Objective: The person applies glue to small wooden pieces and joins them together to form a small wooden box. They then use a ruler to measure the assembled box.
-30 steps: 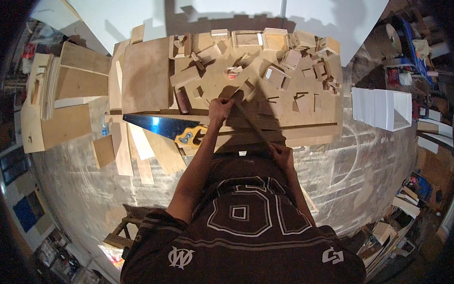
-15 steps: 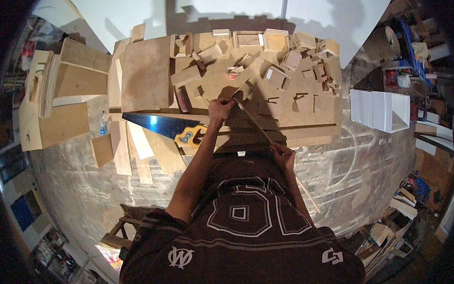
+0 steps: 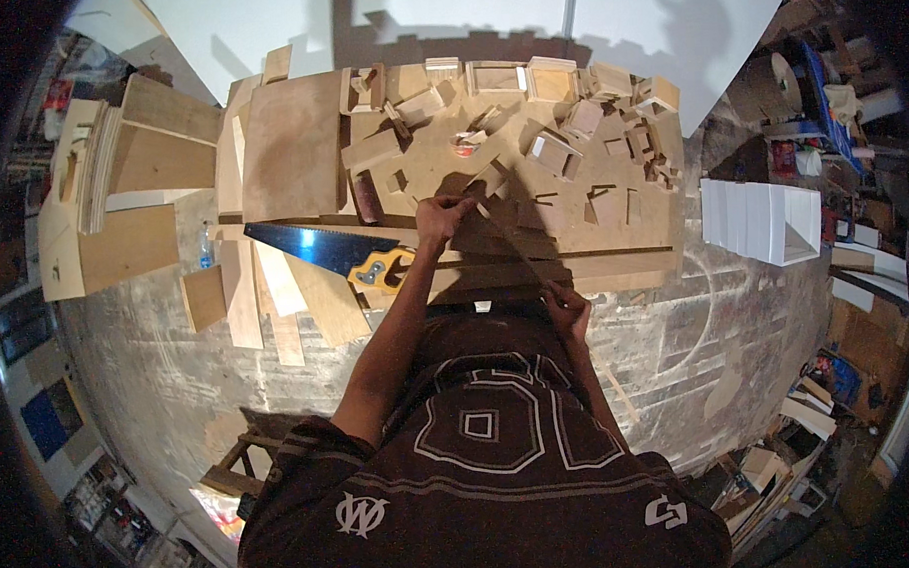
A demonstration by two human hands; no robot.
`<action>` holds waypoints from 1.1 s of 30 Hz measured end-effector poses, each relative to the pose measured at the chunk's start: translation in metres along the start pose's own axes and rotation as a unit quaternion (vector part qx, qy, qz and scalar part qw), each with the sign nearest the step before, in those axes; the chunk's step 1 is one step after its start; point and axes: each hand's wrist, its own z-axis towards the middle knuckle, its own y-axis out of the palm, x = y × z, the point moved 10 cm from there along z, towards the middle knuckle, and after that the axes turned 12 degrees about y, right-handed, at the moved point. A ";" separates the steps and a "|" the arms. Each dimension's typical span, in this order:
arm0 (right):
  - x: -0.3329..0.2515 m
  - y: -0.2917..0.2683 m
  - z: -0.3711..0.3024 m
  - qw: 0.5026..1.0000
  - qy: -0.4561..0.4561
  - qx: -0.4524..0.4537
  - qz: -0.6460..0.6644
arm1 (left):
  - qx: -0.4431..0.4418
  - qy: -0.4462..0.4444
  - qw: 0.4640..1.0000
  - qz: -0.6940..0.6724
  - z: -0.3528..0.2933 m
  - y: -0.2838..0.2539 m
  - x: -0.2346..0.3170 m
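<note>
A thin wooden strip [image 3: 518, 250] slants between my hands over the front of the workbench. My left hand [image 3: 442, 220] is closed in a pinch at the strip's far end, above the bench. Nearer to me, my right hand [image 3: 569, 313] has its fingers wrapped round the same strip, and the strip's near end [image 3: 618, 390] sticks out past it over the floor. Just left of my left forearm lies a handsaw [image 3: 318, 254] with a blue blade and a yellow handle. My body's shadow darkens the bench around the strip.
The workbench [image 3: 431, 195] carries several small wooden boxes [image 3: 555, 155] and offcuts. A large plywood panel [image 3: 294, 144] lies at its left. Loose boards [image 3: 240, 291] jut past the front left edge. White panels [image 3: 748, 219] stand on the floor at right.
The strip's far end has shifted slightly right and toward me. Both hands stay nearly in place. The saw and the boxes have not moved.
</note>
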 end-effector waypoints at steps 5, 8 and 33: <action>0.001 0.002 -0.002 0.999 -0.041 0.026 0.019 | -0.009 -0.006 1.000 0.012 0.001 0.002 -0.003; -0.007 0.002 -0.002 0.997 -0.057 0.029 -0.043 | -0.004 -0.008 1.000 0.015 0.000 0.001 -0.001; -0.021 0.004 -0.006 0.990 -0.109 0.036 -0.079 | -0.001 -0.003 1.000 -0.004 0.002 0.000 -0.001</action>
